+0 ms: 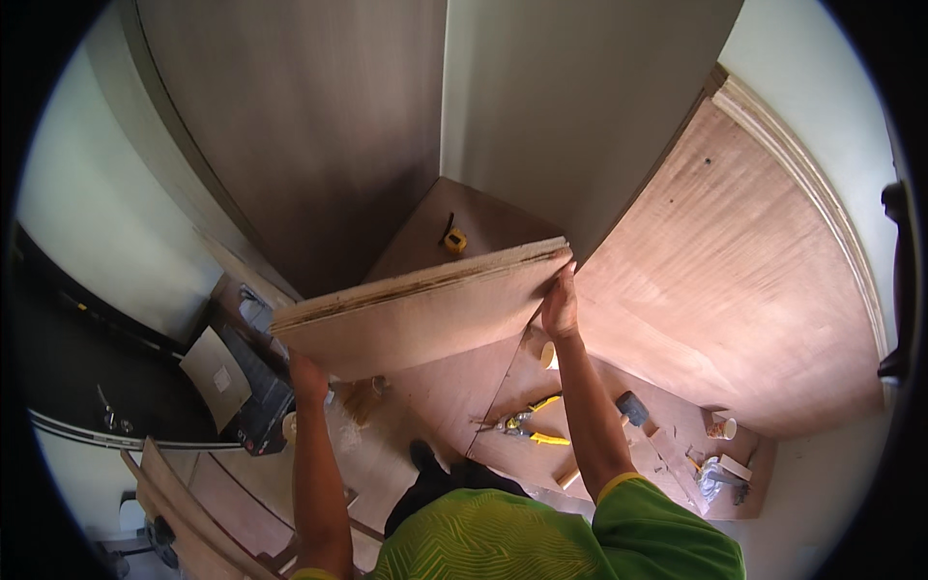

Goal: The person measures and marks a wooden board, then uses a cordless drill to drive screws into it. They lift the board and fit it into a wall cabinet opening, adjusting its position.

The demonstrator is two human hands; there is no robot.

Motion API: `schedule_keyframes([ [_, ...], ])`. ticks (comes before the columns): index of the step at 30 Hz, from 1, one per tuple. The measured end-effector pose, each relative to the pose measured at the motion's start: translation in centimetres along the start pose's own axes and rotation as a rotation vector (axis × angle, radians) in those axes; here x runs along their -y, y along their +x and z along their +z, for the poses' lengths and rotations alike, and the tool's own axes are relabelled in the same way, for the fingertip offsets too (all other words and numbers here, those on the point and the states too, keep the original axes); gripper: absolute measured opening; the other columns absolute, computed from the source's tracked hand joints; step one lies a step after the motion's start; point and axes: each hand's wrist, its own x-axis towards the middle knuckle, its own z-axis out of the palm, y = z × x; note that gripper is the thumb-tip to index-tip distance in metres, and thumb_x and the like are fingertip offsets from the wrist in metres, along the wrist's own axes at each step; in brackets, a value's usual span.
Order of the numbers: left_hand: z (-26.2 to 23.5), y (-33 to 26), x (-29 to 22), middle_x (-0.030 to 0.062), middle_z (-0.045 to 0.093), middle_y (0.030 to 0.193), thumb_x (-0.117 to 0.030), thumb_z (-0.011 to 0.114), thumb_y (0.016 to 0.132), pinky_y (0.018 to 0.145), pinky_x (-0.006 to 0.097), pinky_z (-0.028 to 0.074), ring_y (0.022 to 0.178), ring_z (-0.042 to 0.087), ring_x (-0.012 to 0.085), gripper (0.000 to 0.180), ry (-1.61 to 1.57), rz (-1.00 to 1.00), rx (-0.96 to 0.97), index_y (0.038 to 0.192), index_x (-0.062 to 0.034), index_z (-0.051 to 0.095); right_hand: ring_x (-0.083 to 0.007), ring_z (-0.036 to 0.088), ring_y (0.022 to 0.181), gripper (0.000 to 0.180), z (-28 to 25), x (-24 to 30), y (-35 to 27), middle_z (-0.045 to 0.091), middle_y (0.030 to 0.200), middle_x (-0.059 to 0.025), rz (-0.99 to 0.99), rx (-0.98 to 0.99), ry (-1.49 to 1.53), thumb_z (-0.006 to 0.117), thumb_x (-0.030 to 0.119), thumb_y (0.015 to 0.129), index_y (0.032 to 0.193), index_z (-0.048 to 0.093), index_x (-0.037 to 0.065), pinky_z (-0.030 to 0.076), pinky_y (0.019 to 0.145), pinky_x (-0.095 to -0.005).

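Between my two hands I hold a stack of plywood boards (425,324) out in front of me, tilted so its layered edge faces up and its right end sits higher. My left hand (309,375) grips the lower left corner, its fingers partly hidden by the wood. At the right end, my right hand (560,304) is pressed along the short edge, fingers pointing up. Just beyond the boards, a yellow tape measure (455,239) lies on a wooden surface in the corner of the tall panels.
To my right, yellow-handled snips (527,423), a dark-headed mallet (631,408) and paper cups (721,427) sit on a wooden surface. A large plywood panel (735,280) leans behind them. On the left are a black case (259,387) and a dark door (87,358).
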Motion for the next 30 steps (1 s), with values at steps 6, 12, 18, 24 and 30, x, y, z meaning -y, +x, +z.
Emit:
schedule_keyframes([
  [6, 0.5, -0.6, 3.4, 0.0199, 0.06, 0.139, -0.008, 0.054, 0.104, 0.108, 0.041, 0.045, 0.126, 0.058, 0.0338, 0.037, -0.414, -0.129, -0.039, 0.14, -0.0002, 0.054, -0.0247, 0.03, 0.152, 0.091, -1.8, -0.4, -0.4, 0.037, 0.164, -0.0102, -0.03, 0.112, -0.027, 0.048, 0.07, 0.1, 0.159, 0.033, 0.001, 0.018, 0.127, -0.0415],
  [12, 0.0, -1.7, 5.6, 0.0261, 0.058, 0.138, -0.01, 0.058, 0.088, 0.115, 0.048, 0.037, 0.133, 0.05, 0.0401, 0.052, 1.152, 0.061, 0.205, 0.139, 0.0053, 0.055, -0.0252, 0.031, 0.152, 0.082, -3.6, -2.4, -0.4, 0.039, 0.162, -0.0104, -0.06, 0.129, -0.008, 0.05, 0.062, 0.103, 0.159, 0.033, 0.003, 0.021, 0.126, -0.0433],
  [18, 2.4, -0.9, 6.3, 0.021, 0.063, 0.133, -0.008, 0.05, 0.096, 0.107, 0.043, 0.044, 0.124, 0.058, 0.0333, 0.043, 0.343, -0.015, -0.009, 0.138, 0.0013, 0.057, -0.0224, 0.031, 0.152, 0.083, -6.3, -2.7, -0.9, 0.039, 0.163, -0.0057, -0.118, 0.059, -0.017, 0.046, 0.065, 0.103, 0.16, 0.032, 0.007, 0.02, 0.126, -0.0412],
  [24, 2.1, 0.0, 3.2, 0.0176, 0.066, 0.132, -0.008, 0.04, 0.105, 0.1, 0.039, 0.049, 0.12, 0.063, 0.029, 0.039, 0.133, 0.045, 0.059, 0.141, -0.0026, 0.055, -0.0209, 0.039, 0.141, 0.071, -6.8, -1.6, -0.3, 0.049, 0.148, -0.0043, 0.003, 0.123, -0.15, 0.06, 0.058, 0.1, 0.147, 0.045, 0.008, 0.023, 0.122, -0.0407],
  [30, 3.3, -0.1, 3.6, 0.0205, 0.068, 0.126, -0.009, 0.039, 0.106, 0.095, 0.042, 0.052, 0.112, 0.066, 0.0364, 0.038, 0.282, -0.105, -0.082, 0.139, -0.0045, 0.057, -0.0157, 0.05, 0.117, 0.035, -5.3, -0.9, -0.8, 0.059, 0.115, 0.0021, -0.04, 0.129, -0.122, 0.067, 0.046, 0.1, 0.11, 0.059, 0.013, 0.035, 0.108, -0.0381],
])
